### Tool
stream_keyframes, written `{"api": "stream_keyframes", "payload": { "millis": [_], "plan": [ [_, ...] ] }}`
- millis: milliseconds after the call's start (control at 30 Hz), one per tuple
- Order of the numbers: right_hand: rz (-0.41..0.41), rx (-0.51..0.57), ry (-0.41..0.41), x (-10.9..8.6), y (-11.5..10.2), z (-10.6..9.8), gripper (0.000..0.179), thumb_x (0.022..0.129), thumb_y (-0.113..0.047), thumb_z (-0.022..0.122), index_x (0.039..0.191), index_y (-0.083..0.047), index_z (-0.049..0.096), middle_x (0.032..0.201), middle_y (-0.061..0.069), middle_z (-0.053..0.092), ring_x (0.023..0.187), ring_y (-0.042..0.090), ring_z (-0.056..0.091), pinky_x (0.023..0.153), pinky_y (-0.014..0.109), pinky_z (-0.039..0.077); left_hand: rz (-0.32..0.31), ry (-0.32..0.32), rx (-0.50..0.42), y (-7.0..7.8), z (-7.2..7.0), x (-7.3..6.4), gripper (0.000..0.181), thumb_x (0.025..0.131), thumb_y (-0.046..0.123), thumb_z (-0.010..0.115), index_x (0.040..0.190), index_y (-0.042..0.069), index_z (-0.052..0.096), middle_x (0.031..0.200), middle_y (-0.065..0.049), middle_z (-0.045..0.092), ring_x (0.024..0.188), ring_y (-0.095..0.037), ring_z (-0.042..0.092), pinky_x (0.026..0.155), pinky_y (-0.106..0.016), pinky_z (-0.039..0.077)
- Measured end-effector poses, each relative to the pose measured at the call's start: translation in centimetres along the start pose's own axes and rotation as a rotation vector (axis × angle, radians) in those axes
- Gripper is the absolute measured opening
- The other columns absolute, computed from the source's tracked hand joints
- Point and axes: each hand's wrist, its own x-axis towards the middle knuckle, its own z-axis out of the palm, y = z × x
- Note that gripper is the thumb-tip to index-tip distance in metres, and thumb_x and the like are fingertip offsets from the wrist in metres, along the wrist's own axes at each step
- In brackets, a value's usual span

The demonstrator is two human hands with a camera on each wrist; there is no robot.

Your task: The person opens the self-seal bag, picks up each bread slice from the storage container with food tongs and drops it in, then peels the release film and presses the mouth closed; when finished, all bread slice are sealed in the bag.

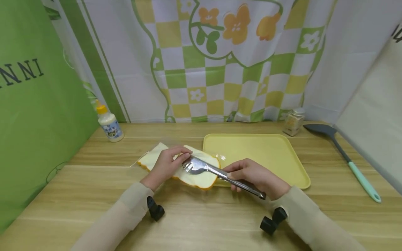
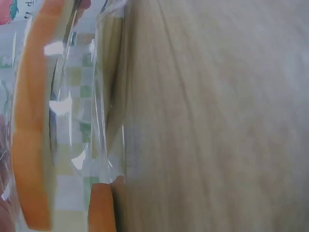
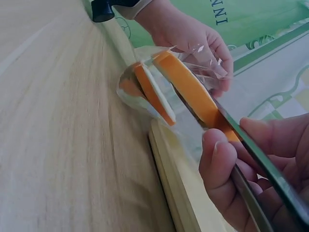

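My right hand [image 1: 255, 174] grips metal tongs [image 1: 230, 178] around their arms. The tongs' ends clasp a bread slice [image 1: 205, 180] with white faces and an orange-brown crust, one arm on each side of it. My left hand [image 1: 166, 162] pinches a clear plastic bag [image 3: 200, 58] at the far end of that slice, close by the tongs' tips. Inside the bag is a second bread slice [image 3: 154, 94], apart from the first. The left wrist view shows the crust [image 2: 31, 140] close up behind shiny plastic.
A yellow tray [image 1: 290, 157] lies behind my right hand, partly under the held slice in view. A white bottle [image 1: 110, 127] with a yellow cap stands back left. A small glass jar [image 1: 294, 122] and a dark spatula with mint handle [image 1: 361, 177] are at the right.
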Motion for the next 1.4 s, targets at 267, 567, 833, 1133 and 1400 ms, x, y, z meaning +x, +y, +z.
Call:
{"api": "stream_keyframes", "payload": {
  "millis": [267, 567, 833, 1133, 1400],
  "plan": [
    [0.012, 0.039, 0.015, 1.3, -0.3, 0.6, 0.039, 0.088, -0.001, 0.053, 0.123, 0.015, 0.049, 0.081, 0.011, 0.06, 0.058, 0.012, 0.06, 0.051, 0.021, 0.05, 0.046, -0.01, -0.082, 0.6, 0.3, 0.3, 0.013, 0.09, 0.01, 0.06, 0.096, 0.004, 0.07, 0.093, -0.007, 0.069, 0.08, -0.018, 0.062, 0.072, -0.03, 0.053],
    [0.0, 0.013, 0.095, 3.0, -1.0, 2.2, 0.035, 0.088, -0.001, 0.052, 0.121, 0.013, 0.053, 0.081, 0.011, 0.06, 0.056, 0.012, 0.058, 0.051, 0.022, 0.05, -0.014, 0.007, -0.203, 0.9, 1.2, 0.6, 0.014, 0.09, 0.009, 0.058, 0.097, 0.001, 0.068, 0.092, -0.013, 0.066, 0.072, -0.021, 0.064, 0.06, -0.027, 0.055],
    [-0.002, 0.054, 0.065, 4.2, -1.1, 3.3, 0.034, 0.089, 0.001, 0.049, 0.12, 0.014, 0.052, 0.073, 0.008, 0.059, 0.055, 0.011, 0.056, 0.05, 0.021, 0.048, 0.109, 0.072, -0.122, 2.1, 1.8, 0.8, 0.011, 0.088, 0.004, 0.061, 0.092, -0.001, 0.069, 0.091, -0.012, 0.069, 0.078, -0.018, 0.06, 0.06, -0.022, 0.052],
    [-0.028, 0.044, 0.047, 5.8, -0.7, 4.4, 0.025, 0.088, 0.004, 0.049, 0.108, 0.017, 0.057, 0.066, 0.008, 0.06, 0.053, 0.012, 0.055, 0.051, 0.022, 0.047, 0.203, 0.089, -0.103, 2.3, 2.9, 0.7, 0.008, 0.086, 0.003, 0.063, 0.09, 0.001, 0.07, 0.091, -0.008, 0.07, 0.092, -0.023, 0.064, 0.085, -0.032, 0.05],
    [-0.017, 0.048, 0.059, 6.2, -0.6, 4.5, 0.019, 0.084, 0.008, 0.044, 0.097, 0.015, 0.056, 0.06, 0.007, 0.056, 0.049, 0.012, 0.053, 0.048, 0.021, 0.046, 0.203, 0.096, -0.113, 2.8, 3.4, 0.5, 0.007, 0.087, 0.003, 0.062, 0.088, 0.002, 0.069, 0.09, -0.008, 0.069, 0.09, -0.021, 0.064, 0.083, -0.03, 0.05]
  ]
}}
